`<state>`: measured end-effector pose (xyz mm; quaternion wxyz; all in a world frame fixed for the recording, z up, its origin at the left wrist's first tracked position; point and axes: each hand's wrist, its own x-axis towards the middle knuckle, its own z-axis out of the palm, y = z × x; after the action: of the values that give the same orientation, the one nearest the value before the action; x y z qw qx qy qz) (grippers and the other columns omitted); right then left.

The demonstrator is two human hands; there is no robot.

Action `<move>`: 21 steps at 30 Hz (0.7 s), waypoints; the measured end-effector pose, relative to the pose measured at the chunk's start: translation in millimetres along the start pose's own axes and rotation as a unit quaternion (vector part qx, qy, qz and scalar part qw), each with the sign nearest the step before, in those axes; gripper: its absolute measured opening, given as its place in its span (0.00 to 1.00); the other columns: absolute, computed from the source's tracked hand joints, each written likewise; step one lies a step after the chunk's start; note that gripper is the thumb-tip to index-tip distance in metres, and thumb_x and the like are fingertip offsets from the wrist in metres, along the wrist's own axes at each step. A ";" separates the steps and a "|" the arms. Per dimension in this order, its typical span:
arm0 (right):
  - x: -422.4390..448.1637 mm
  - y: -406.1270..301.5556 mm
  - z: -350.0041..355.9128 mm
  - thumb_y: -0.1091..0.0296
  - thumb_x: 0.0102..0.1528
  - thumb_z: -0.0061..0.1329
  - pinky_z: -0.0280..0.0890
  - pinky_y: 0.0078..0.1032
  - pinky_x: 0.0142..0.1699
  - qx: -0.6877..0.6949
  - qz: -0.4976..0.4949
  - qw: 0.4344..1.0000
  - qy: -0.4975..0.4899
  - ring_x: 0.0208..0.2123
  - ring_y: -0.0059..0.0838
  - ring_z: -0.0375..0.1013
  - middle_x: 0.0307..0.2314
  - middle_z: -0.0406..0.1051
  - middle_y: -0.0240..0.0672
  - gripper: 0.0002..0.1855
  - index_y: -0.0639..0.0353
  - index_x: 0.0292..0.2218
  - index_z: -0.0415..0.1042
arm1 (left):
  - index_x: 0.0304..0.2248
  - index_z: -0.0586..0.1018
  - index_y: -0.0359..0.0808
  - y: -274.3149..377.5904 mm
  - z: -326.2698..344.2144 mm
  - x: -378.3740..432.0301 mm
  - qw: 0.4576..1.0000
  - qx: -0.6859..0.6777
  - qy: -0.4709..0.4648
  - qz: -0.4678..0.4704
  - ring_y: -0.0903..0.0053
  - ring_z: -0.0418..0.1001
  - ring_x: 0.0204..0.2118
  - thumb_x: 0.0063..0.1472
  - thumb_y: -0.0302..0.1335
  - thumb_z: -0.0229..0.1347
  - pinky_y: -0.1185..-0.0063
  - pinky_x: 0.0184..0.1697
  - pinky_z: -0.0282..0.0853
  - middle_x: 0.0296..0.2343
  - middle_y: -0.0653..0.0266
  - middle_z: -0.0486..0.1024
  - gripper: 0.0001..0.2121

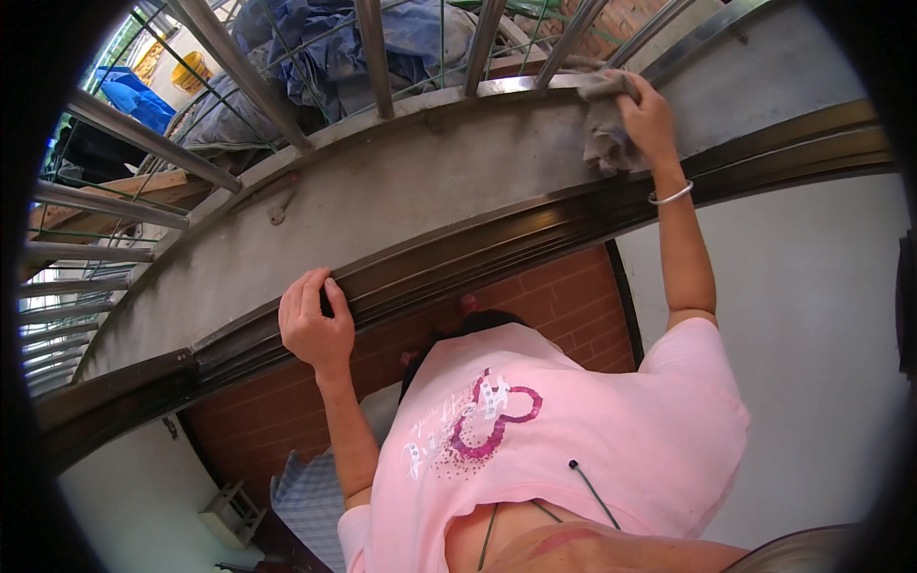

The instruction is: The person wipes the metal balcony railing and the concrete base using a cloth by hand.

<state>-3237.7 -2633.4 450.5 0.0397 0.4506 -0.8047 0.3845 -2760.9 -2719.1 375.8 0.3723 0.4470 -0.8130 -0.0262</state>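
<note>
My right hand (650,118) grips a crumpled greyish-brown cloth (605,129) at the bottom rail (501,87) of a metal window guard. Part of the cloth hangs down over the grey concrete sill (458,157). My left hand (315,315) rests on the dark brown metal window frame (444,261), its fingers curled over the outer edge. Several round metal bars (374,57) rise from the rail beyond the sill. Dark stains mark parts of the sill.
Behind the bars, green wire mesh (272,43) fronts a heap of blue-grey fabric (308,64), wooden boards (136,193) and a yellow bucket (190,71). A small metal fitting (278,213) protrudes from the sill. Indoors are a reddish tiled floor (559,301), a stool (233,514) and checked cloth (311,494).
</note>
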 end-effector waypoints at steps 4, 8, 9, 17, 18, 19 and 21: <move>-4.3 -41.4 68.7 0.78 0.51 0.44 0.63 0.37 0.52 -0.038 -0.241 0.970 0.005 0.47 0.46 0.69 0.44 0.71 0.41 0.22 0.54 0.48 0.70 | 0.31 0.81 0.37 -2.5 -1.0 -2.4 1.000 0.009 0.000 0.002 0.68 0.77 0.36 0.55 0.24 0.56 0.73 0.42 0.71 0.31 0.65 0.79 0.04; 11.3 -12.3 147.2 0.77 0.49 0.45 0.64 0.39 0.47 -0.179 -0.306 0.935 -0.013 0.41 0.44 0.69 0.38 0.71 0.38 0.19 0.54 0.43 0.72 | 0.31 0.81 0.38 0.1 3.4 2.7 1.000 -0.004 0.009 0.011 0.68 0.77 0.36 0.55 0.24 0.56 0.73 0.41 0.71 0.31 0.65 0.79 0.04; 21.1 -14.9 148.1 0.76 0.50 0.45 0.65 0.40 0.47 -0.185 -0.305 0.933 -0.041 0.40 0.44 0.69 0.37 0.71 0.36 0.17 0.53 0.42 0.73 | 0.31 0.80 0.38 1.1 4.7 3.7 1.000 -0.002 0.012 0.008 0.67 0.76 0.35 0.55 0.24 0.56 0.73 0.41 0.71 0.31 0.65 0.79 0.04; 3.6 -33.7 147.2 0.72 0.52 0.46 0.72 0.34 0.44 -0.265 -0.289 0.920 -0.030 0.42 0.44 0.69 0.37 0.70 0.33 0.15 0.46 0.41 0.75 | 0.32 0.80 0.38 -3.4 -3.4 0.2 1.000 0.001 -0.002 0.019 0.68 0.76 0.36 0.57 0.25 0.54 0.73 0.41 0.70 0.32 0.66 0.79 0.04; -6.8 -39.1 137.2 0.72 0.52 0.46 0.72 0.34 0.44 -0.276 -0.286 0.917 -0.038 0.42 0.45 0.69 0.37 0.70 0.33 0.16 0.47 0.43 0.74 | 0.32 0.80 0.38 -4.5 -2.7 -0.1 1.000 0.000 0.004 0.015 0.67 0.76 0.36 0.56 0.25 0.55 0.73 0.41 0.70 0.32 0.65 0.79 0.04; -14.0 -42.3 129.6 0.72 0.52 0.47 0.73 0.34 0.43 -0.286 -0.281 0.915 -0.046 0.42 0.45 0.69 0.37 0.70 0.33 0.17 0.47 0.44 0.73 | 0.31 0.80 0.38 -3.9 -2.1 -0.7 1.000 -0.001 0.008 0.014 0.67 0.76 0.36 0.55 0.24 0.55 0.73 0.41 0.70 0.31 0.65 0.79 0.04; 5.3 -32.0 132.7 0.71 0.52 0.47 0.73 0.34 0.42 -0.346 -0.269 0.898 -0.039 0.42 0.45 0.69 0.37 0.70 0.33 0.15 0.51 0.42 0.74 | 0.31 0.80 0.38 -2.4 0.1 0.7 1.000 -0.008 0.011 0.013 0.67 0.76 0.35 0.54 0.24 0.56 0.73 0.40 0.70 0.31 0.64 0.79 0.04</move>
<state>-3179.2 -2733.5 378.3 0.2635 0.6227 -0.7358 0.0380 -2759.5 -2721.1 375.3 0.3854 0.4337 -0.8141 -0.0228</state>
